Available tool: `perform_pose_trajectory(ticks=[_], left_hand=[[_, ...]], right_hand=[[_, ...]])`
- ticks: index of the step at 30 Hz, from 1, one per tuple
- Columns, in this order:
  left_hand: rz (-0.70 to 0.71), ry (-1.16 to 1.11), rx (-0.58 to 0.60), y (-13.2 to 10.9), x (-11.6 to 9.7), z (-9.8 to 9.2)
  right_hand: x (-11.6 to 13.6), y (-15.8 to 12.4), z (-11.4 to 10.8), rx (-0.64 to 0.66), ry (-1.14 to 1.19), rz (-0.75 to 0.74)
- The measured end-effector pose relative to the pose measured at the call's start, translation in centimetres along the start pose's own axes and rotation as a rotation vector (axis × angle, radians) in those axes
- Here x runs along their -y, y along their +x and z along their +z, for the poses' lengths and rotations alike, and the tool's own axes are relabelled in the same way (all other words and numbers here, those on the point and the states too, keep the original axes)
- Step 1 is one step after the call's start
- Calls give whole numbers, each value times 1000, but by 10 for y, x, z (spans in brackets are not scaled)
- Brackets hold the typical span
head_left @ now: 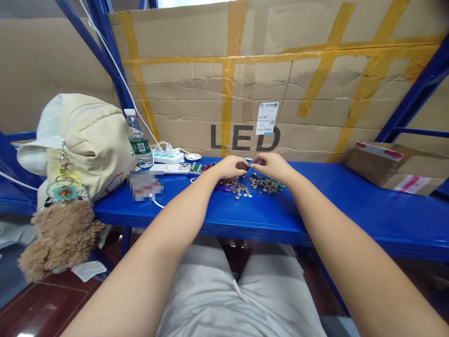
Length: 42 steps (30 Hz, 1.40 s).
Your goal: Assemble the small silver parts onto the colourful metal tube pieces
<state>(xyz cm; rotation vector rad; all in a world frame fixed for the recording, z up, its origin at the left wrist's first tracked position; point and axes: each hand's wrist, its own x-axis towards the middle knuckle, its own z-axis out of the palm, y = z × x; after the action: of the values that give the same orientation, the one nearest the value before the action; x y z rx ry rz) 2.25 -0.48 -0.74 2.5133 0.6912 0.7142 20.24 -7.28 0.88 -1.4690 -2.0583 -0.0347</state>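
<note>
Hands, left [233,166] and right [271,164], are pinching one tiny, probably slippery part [249,164] by its ends above loose coins [242,187].

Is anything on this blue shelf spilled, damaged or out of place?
Nothing looks damaged. The small metal pieces lie loose in a scattered heap on the blue shelf, in no container, under the left hand and right hand. The water bottle stands upright.

Both hands [251,166] forward, fingertips pinched together.
</note>
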Motion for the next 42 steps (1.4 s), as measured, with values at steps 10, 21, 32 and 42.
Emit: perform_pose_trajectory(ticks=[10, 21, 32, 42], left_hand=[[-12, 167, 118, 0, 3, -1], [3, 155, 179, -1, -1, -1], [-2, 130, 275, -4, -6, -9], [15, 301, 285, 0, -7, -6]], right_hand=[[8, -4, -5, 142, -56, 59], [6, -4, -4, 176, -69, 73], [1, -6, -12, 277, -17, 92], [10, -11, -17, 536, -86, 123]])
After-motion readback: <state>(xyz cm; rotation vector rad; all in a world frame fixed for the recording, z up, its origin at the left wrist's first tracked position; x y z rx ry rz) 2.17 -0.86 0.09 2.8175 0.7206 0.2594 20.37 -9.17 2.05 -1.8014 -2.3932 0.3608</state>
